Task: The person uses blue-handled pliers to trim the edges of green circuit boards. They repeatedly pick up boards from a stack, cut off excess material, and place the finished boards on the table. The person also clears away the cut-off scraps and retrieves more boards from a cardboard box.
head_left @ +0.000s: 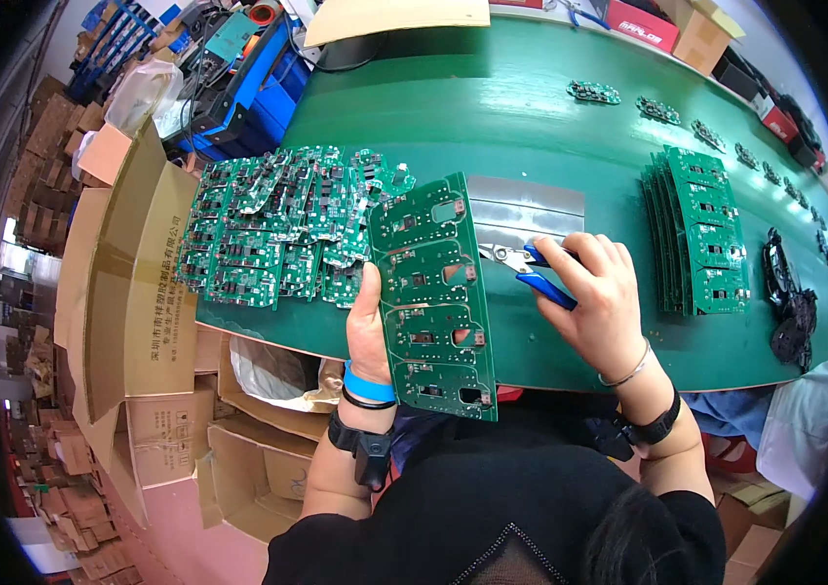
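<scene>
My left hand grips a green circuit board panel along its left edge and holds it tilted up over the table's near edge. Most of those fingers are hidden behind the panel. In my right hand is a pair of cutting pliers with blue handles, its metal jaws close to the panel's right edge. A flat grey metallic sheet lies on the table beyond the pliers. To the left spreads a heap of separated circuit boards.
A stack of board panels stands on the right of the green table. Small boards form a row toward the far right, near a black cable bundle. Open cardboard boxes stand at the left, with a blue bin beyond.
</scene>
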`<state>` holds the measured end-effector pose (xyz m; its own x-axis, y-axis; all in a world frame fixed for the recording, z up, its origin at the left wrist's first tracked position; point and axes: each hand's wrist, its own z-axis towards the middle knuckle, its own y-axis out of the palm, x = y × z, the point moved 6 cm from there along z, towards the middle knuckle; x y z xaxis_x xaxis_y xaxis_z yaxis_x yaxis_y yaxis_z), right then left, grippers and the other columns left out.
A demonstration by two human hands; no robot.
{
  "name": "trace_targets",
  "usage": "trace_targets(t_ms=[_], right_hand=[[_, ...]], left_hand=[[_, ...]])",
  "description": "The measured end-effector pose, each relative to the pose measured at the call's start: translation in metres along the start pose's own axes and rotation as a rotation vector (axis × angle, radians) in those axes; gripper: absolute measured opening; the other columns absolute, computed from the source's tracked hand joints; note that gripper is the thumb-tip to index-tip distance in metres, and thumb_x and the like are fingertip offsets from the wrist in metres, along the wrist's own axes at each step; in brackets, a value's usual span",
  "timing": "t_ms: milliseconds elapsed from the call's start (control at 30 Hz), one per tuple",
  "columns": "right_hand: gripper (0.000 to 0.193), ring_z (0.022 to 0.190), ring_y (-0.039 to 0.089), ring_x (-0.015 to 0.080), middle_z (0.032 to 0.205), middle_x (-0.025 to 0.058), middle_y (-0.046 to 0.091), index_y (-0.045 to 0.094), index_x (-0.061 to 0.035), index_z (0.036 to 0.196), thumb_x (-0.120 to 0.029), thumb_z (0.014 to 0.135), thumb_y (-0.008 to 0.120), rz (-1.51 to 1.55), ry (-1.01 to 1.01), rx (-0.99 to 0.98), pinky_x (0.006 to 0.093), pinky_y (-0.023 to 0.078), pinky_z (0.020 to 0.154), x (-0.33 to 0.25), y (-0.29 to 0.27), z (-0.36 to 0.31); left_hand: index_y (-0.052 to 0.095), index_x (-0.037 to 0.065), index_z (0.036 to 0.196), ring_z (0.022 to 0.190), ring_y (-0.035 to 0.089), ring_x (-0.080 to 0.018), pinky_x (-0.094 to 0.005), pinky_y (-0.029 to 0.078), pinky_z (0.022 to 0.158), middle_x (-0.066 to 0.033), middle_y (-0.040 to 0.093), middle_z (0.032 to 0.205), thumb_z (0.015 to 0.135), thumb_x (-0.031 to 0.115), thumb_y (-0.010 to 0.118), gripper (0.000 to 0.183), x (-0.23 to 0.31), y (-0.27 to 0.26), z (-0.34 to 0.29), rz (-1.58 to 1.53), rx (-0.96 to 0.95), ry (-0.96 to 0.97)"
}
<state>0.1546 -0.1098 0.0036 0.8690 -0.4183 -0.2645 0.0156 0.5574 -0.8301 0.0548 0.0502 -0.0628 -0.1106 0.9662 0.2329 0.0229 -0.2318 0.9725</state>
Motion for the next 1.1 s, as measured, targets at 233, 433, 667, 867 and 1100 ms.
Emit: trace_targets(t_ms=[233, 433, 667, 867, 1100], right_hand=[[0.053, 0.095, 0.054, 0.0278, 0.101, 0.0102, 0.057, 0.062, -0.0092, 0.117, -0.016, 0.065, 0.073, 0.016, 0.044, 0.028, 0.0392, 0.040, 0.085, 0.004, -0.009, -0.005], [0.056, 0.096, 0.053, 0.0294, 0.103, 0.0110, 0.056, 0.063, -0.0089, 0.117, -0.017, 0.063, 0.073, 0.052, 0.017, 0.054, 0.0415, 0.038, 0.088, -0.006, -0.027, -0.003], [0.062, 0.102, 0.051, 0.0281, 0.109, 0.0107, 0.055, 0.059, -0.0120, 0.122, -0.020, 0.063, 0.074, 0.002, -0.078, -0.034, 0.0425, 0.036, 0.089, -0.025, -0.013, 0.004], [0.060, 0.100, 0.051, 0.0279, 0.110, 0.0112, 0.054, 0.059, -0.0117, 0.121, -0.021, 0.064, 0.073, -0.014, -0.089, -0.069, 0.0425, 0.036, 0.088, -0.029, -0.011, 0.004], [0.061, 0.100, 0.051, 0.0278, 0.109, 0.0111, 0.054, 0.058, -0.0114, 0.122, -0.022, 0.064, 0.074, -0.053, -0.102, -0.088, 0.0425, 0.036, 0.087, -0.030, -0.012, 0.005]], left_hand=[[0.026, 0.005, 0.147, 0.119, 0.053, -0.0410, -0.0545, 0.052, 0.091, -0.0266, 0.035, 0.145, 0.099, 0.055, 0.028, 0.069, -0.001, 0.001, -0.001, -0.030, -0.024, -0.042], [0.032, 0.005, 0.144, 0.122, 0.051, -0.0389, -0.0543, 0.046, 0.098, -0.0215, 0.044, 0.140, 0.099, 0.057, 0.024, 0.070, 0.001, -0.002, -0.001, 0.317, 0.062, -0.035], [0.028, 0.003, 0.144, 0.117, 0.057, -0.0302, -0.0438, 0.052, 0.095, -0.0189, 0.049, 0.134, 0.104, 0.044, 0.019, 0.058, -0.001, 0.015, -0.001, 0.531, 0.072, 0.072], [0.029, 0.003, 0.144, 0.116, 0.057, -0.0277, -0.0421, 0.052, 0.095, -0.0175, 0.050, 0.133, 0.104, 0.042, 0.020, 0.056, 0.002, 0.018, -0.003, 0.641, 0.105, 0.110], [0.031, 0.002, 0.143, 0.115, 0.058, -0.0308, -0.0450, 0.052, 0.094, -0.0195, 0.051, 0.133, 0.103, 0.046, 0.020, 0.060, 0.003, 0.017, -0.002, 0.741, 0.134, 0.144]])
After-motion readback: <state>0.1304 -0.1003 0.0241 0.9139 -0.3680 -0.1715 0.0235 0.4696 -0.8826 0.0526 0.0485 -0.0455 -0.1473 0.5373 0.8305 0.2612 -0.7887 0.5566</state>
